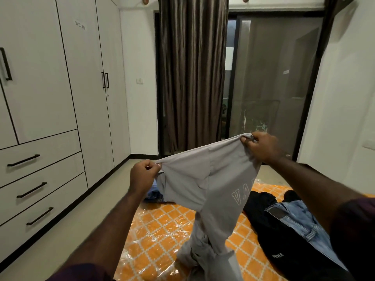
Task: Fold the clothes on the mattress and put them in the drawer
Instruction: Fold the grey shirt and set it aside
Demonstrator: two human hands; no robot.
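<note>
"WS 10" on wardrobe door (80, 25), perhaps

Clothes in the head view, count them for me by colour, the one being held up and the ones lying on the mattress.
Grey: 1, the grey lettered cotton top held up by the left hand and right hand.
Black: 1, the black printed garment on the orange patterned plastic-wrapped mattress.
Blue: 2, the blue denim jeans and a blue crumpled cloth, partly hidden.
Total: 4.
</note>
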